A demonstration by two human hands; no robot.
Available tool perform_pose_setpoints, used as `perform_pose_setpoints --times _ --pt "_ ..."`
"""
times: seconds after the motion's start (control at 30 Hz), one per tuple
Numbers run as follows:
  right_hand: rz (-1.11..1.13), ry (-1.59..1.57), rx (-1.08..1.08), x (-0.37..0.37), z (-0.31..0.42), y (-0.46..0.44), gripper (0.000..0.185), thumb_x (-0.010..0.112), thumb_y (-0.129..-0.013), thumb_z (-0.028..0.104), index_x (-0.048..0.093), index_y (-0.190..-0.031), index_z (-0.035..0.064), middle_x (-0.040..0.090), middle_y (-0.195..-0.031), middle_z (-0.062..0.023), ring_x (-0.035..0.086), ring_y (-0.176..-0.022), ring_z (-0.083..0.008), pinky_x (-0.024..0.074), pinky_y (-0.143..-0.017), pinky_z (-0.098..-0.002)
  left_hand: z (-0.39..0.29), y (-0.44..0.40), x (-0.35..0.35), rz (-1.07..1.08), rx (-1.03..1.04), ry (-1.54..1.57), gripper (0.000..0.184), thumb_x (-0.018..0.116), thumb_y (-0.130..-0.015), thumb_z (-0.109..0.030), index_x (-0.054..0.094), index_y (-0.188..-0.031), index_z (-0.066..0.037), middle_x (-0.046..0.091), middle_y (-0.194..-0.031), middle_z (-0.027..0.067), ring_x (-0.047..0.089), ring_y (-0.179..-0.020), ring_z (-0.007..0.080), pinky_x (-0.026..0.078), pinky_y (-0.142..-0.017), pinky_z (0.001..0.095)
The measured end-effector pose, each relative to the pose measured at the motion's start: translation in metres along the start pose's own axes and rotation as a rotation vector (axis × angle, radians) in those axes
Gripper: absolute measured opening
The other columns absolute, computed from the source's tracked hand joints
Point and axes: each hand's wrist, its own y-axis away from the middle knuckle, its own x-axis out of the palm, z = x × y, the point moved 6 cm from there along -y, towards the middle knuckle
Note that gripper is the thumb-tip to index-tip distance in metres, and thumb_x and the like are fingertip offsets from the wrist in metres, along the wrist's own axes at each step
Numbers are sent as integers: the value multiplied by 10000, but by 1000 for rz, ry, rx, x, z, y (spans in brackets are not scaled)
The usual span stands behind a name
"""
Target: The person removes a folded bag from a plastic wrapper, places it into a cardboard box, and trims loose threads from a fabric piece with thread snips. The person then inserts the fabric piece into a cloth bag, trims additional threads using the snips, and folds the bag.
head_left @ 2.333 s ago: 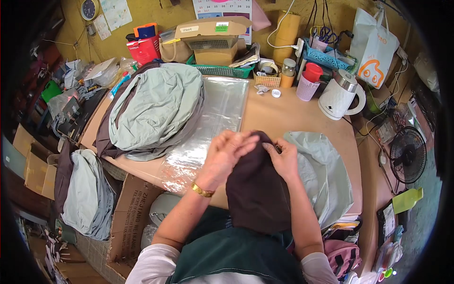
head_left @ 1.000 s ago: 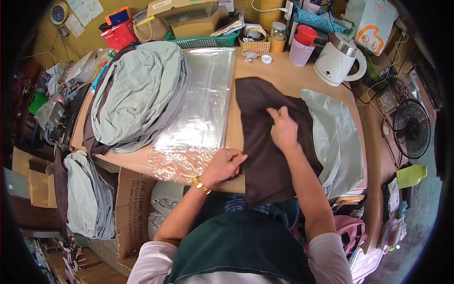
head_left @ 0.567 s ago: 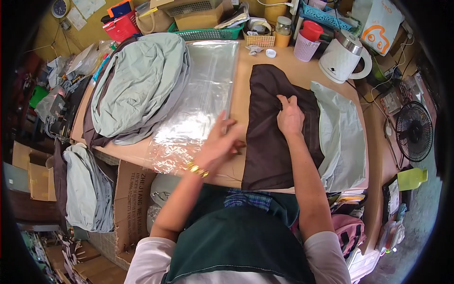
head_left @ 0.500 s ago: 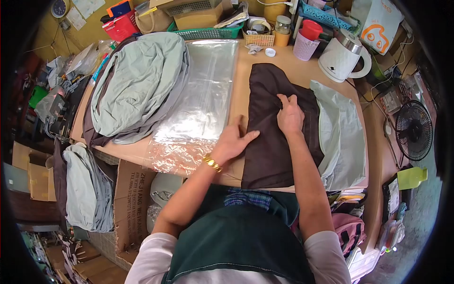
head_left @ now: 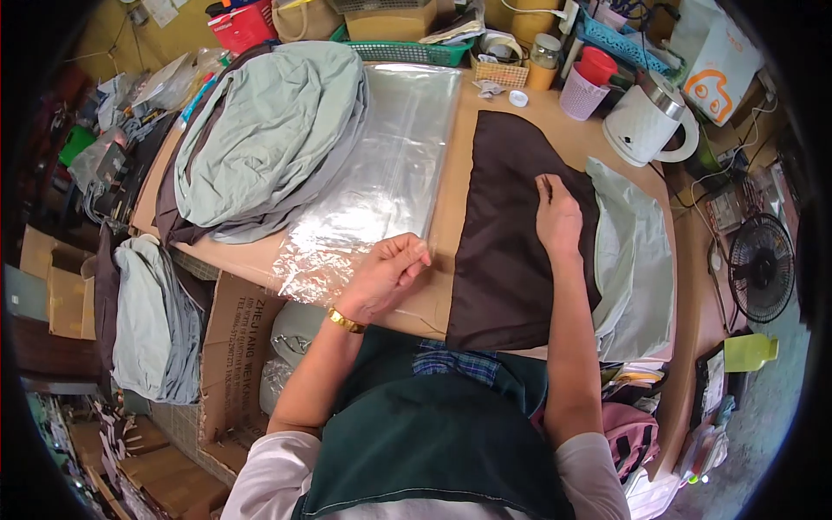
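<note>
A dark brown piece of fabric (head_left: 503, 260) lies spread on the table, its upper right edge curved. My right hand (head_left: 561, 221) is over its right side with fingers curled and drawn together; whatever they may hold is too small to make out. My left hand (head_left: 386, 273), with a gold band on the wrist, is closed, thumb against fingers, over the lower right end of a stack of clear plastic bags (head_left: 390, 165). What is in its fingers, if anything, does not show. Pale grey-green fabric (head_left: 637, 269) lies along the brown piece's right side.
A large pile of pale and brown fabric (head_left: 269, 139) covers the table's left part. Along the back stand a green basket (head_left: 407, 54), a pink cup (head_left: 582, 94) and a white kettle (head_left: 646, 121). A black fan (head_left: 761, 264) is at right, a cardboard box (head_left: 230, 355) below left.
My left hand has left the brown fabric's edge, moved left and closed. My right hand has shifted slightly on the fabric, which now lies flatter there. The whole view has turned a little.
</note>
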Motion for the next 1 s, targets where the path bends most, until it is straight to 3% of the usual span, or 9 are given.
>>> perform_pose_setpoints --times 0.13,0.2,0.37,0.47,0.53,0.6,0.73,0.8,1.0 --pt "62 94 32 10 -10 13 209 614 -931 284 618 -1046 110 692 -993 -123 658 -903 -361 518 -746 -448 -5 -1 -3 -75 111 378 260 574 -984 -315 594 -914 -66 547 -713 6 447 -536 45 331 -483 190" --pt "46 112 8 14 -1 15 220 625 -925 289 630 -1029 96 697 -955 -134 663 -888 -361 516 -735 -447 6 -10 15 -335 6 113 333 562 -980 -368 592 -956 -38 606 -835 25 524 -590 56 376 -508 190" --pt "22 123 -11 13 -2 13 225 642 -914 292 647 -1003 85 701 -895 -144 669 -860 -362 515 -722 -444 20 -29 48 -28 136 -897 427 566 -956 -355 599 -806 44 607 -705 206 560 -602 329 444 -607 404" --pt "-4 111 27 10 -9 14 238 642 -912 306 651 -1007 89 701 -882 -147 671 -843 -364 513 -718 -444 13 -10 42 26 25 -834 430 577 -941 -337 589 -732 39 528 -650 253 517 -642 409 430 -644 452" --pt "4 100 34 11 -6 15 258 642 -910 325 654 -1010 88 700 -870 -156 672 -829 -369 511 -715 -446 24 -3 38 27 -12 -894 419 568 -950 -347 607 -755 22 571 -647 204 526 -635 391 435 -643 436" --pt "32 108 46 11 -4 14 242 651 -902 304 640 -1018 91 701 -882 -139 671 -836 -362 510 -720 -448 16 4 38 -35 271 -778 439 557 -977 -329 528 -668 -18 454 -548 85 423 -527 142 392 -560 327" --pt "140 166 133 10 1 12 321 654 -900 366 634 -1066 92 682 -826 -149 668 -798 -347 501 -734 -447 19 9 13 -60 104 -711 384 539 -992 -310 557 -710 -50 575 -642 32 543 -588 129 427 -593 288" --pt "114 31 93 11 0 8 296 662 -897 323 628 -1071 87 658 -856 -136 654 -805 -317 496 -739 -426 46 11 11 -26 -178 189 310 512 -1012 -277 604 -812 -59 641 -741 34 657 -699 155 518 -625 276" --pt "192 -202 -159 -45 79 31 236 705 -831 122 615 -1043 72 561 -915 -111 618 -848 -288 496 -729 -385 37 15 35 75 -215 1061 135 471 -995 -22 550 -958 80 582 -947 111 489 -1256 440 530 -995 444"
